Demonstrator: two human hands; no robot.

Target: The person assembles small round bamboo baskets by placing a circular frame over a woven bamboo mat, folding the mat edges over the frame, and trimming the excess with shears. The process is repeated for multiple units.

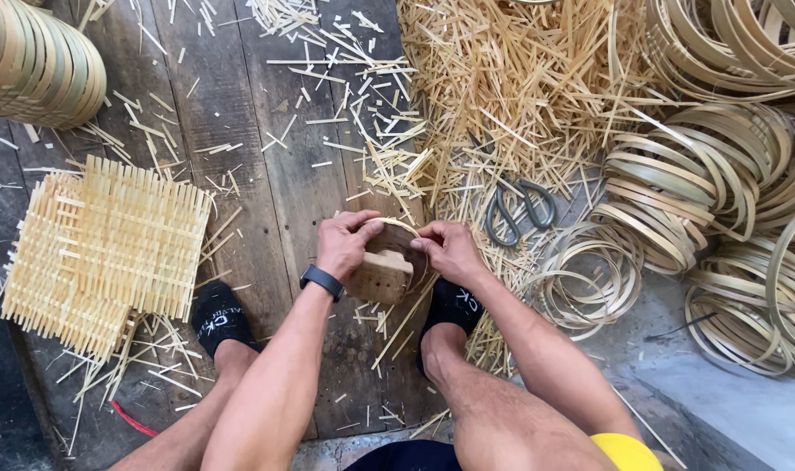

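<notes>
Gripping a bamboo ring [404, 228] over a wooden block [382, 275] — both hands [345, 244], ring half-hidden.

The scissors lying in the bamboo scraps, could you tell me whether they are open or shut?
Shut. The scissors lie flat with both grey loop handles side by side; the blades are hidden under bamboo splints.

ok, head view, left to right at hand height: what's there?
Stack of woven bamboo mats → left hand → wooden block → right hand → scissors → coiled bamboo strips.

Two hands [345, 246] [448, 249], one scissors [519, 212] — perhaps two mats [110, 253]
</notes>
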